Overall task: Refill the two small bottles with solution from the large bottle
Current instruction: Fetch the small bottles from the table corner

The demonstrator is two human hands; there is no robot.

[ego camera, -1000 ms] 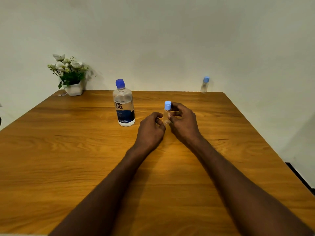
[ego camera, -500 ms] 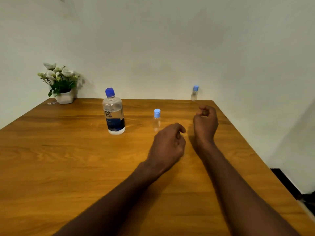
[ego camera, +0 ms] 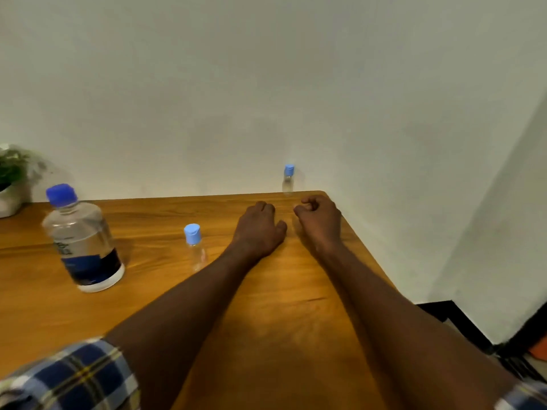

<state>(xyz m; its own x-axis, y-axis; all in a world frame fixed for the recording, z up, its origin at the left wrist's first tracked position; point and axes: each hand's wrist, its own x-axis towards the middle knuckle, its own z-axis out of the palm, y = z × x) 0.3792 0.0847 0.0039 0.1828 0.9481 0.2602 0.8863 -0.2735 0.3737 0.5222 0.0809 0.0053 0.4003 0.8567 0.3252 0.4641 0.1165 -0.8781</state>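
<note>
Nearest, along the bottom edge of the frame, a checked blue and white sleeve (ego camera: 74,377) covers the upper part of the person's left arm at the lower left, and a sliver of the same cloth shows at the lower right corner. Both bare forearms stretch up the frame over the wooden surface (ego camera: 296,321).

In the middle of the frame the left hand (ego camera: 259,229) lies palm down, fingers bent at the knuckles and holding nothing. Just beside it to the right, the right hand (ego camera: 321,221) has its fingers curled loosely inward, also holding nothing; the two hands are near each other but apart.

Left of the left hand stands the near small bottle (ego camera: 195,247), clear, upright, its light blue cap on. Further left, well apart, stands the large bottle (ego camera: 84,241), with a dark blue cap and a dark label.

Beyond the hands, at the far edge of the surface by the wall, the far small bottle (ego camera: 288,180) stands capped. At the left edge of the frame a potted plant (ego camera: 11,182) sits blurred.
</note>
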